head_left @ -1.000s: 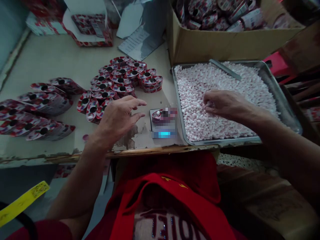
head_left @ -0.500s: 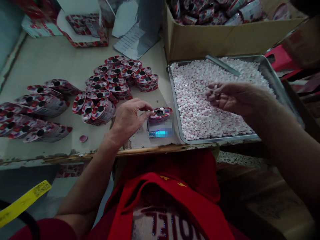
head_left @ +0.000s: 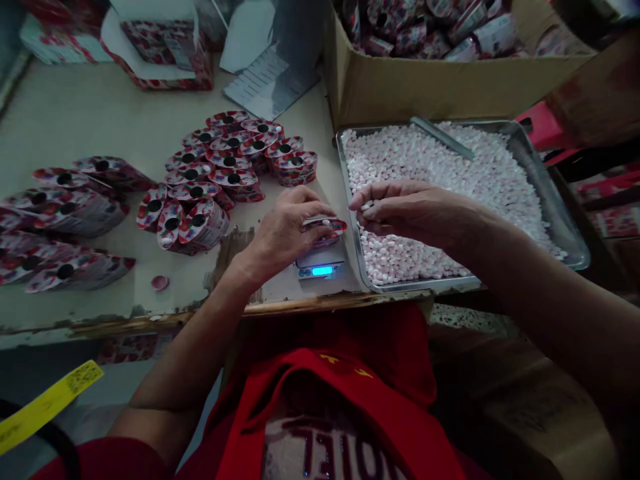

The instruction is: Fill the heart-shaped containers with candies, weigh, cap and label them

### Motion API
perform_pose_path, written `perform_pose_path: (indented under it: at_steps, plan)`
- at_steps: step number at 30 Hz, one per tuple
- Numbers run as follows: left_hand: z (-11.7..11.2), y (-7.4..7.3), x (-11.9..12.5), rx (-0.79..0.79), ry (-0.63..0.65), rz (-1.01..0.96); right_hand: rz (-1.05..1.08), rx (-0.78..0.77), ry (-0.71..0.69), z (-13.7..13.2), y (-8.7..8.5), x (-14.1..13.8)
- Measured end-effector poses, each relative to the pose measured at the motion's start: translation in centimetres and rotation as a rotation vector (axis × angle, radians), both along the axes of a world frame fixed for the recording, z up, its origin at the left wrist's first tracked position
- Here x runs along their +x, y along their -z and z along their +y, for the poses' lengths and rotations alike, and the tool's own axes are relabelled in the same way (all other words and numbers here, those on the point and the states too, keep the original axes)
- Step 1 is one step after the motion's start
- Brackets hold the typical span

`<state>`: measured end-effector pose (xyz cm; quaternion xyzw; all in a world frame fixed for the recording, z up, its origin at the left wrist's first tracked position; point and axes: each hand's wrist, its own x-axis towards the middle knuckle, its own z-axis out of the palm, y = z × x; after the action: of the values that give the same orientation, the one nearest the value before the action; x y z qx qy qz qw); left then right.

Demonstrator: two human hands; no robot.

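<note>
A small red printed pack [head_left: 337, 231] with an oval top sits on a digital scale [head_left: 325, 257] with a lit blue display. My left hand [head_left: 287, 225] is closed about the pack's left side, its thumb over the top and hiding the opening. One white tablet lies on that top. My right hand [head_left: 415, 212] hovers over the near-left part of a metal tray [head_left: 415, 285] and pinches a few white tablets [head_left: 369, 205] at its fingertips. Pale pink-white tablets [head_left: 395, 257] fill much of the tray.
Rows of similar open-topped packs [head_left: 233, 178] stand left of the scale. A small pink cap [head_left: 160, 283] lies near the table edge. Behind the tray is a cardboard box [head_left: 400, 87] of packs. A metal strip [head_left: 443, 138] rests on the tablets.
My right hand has moved left and nearer the scale, bringing tablets along. My left hand has shifted right, from the pack's edge to over its top.
</note>
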<state>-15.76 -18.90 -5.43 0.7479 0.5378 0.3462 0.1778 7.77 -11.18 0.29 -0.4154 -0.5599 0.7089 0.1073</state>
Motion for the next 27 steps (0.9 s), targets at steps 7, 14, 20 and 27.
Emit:
perform_pose_path:
  at_steps: [7,14,20,27]
  plan:
    - [-2.6,0.8,-1.6,0.023,-0.043,-0.156,-0.032,0.143,-0.096,-0.4,0.3,-3.8]
    - [-5.2,0.4,-5.2,0.120,-0.291,-0.215,-0.323,0.611,-0.330,-1.3,0.0,-6.0]
    - [-6.6,-1.0,-6.3,0.139,-0.326,-0.179,-0.427,0.715,-0.393,-1.5,-0.1,-6.2]
    - [-7.1,-2.1,-6.5,0.201,-0.348,-0.138,-0.440,0.752,-0.398,-1.8,0.1,-6.6]
